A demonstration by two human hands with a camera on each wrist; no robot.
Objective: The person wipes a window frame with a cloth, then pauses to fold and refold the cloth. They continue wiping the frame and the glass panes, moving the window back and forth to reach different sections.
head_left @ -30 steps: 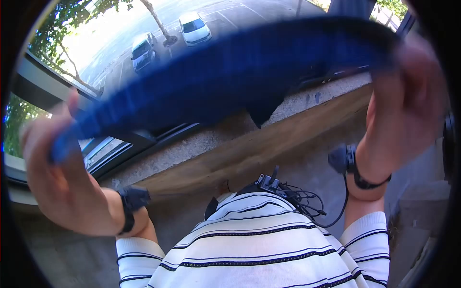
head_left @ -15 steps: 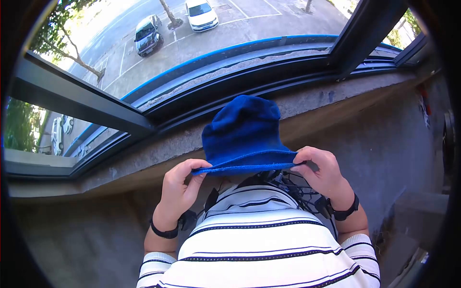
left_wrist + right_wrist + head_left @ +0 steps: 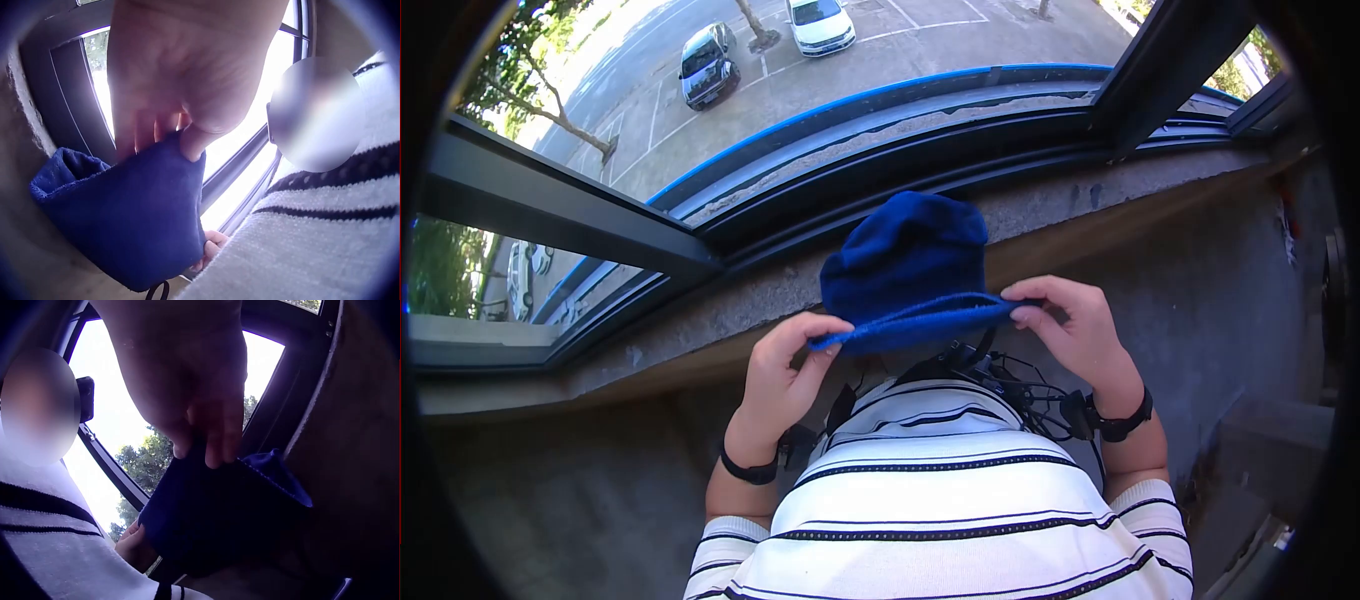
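A soft blue cloth [image 3: 910, 250] with a fuzzy hem hangs in front of the person's waist, its far part rumpled and overlapping the window ledge in the head view. Its near edge is doubled, with a narrow gap between the layers. The left hand [image 3: 785, 370] pinches the left end of this edge between thumb and fingers. At the other end, the right hand [image 3: 1075, 325] pinches the edge the same way. Seen from the left wrist, the cloth [image 3: 137, 219] drapes down below the fingers; in the right wrist view it is dark and shadowed.
Beyond the cloth runs a rough stone ledge [image 3: 780, 270] under dark window frames [image 3: 650, 225]. Outside are parked cars and trees. A bundle of black cables [image 3: 1025, 390] hangs at the person's waist, just below the cloth. A striped top covers the person's torso.
The cloth was high, blurred and stretched wide near the head camera, then came down to waist height. Since then both hands have stayed pinching it; its near edge has lifted slightly and parted.
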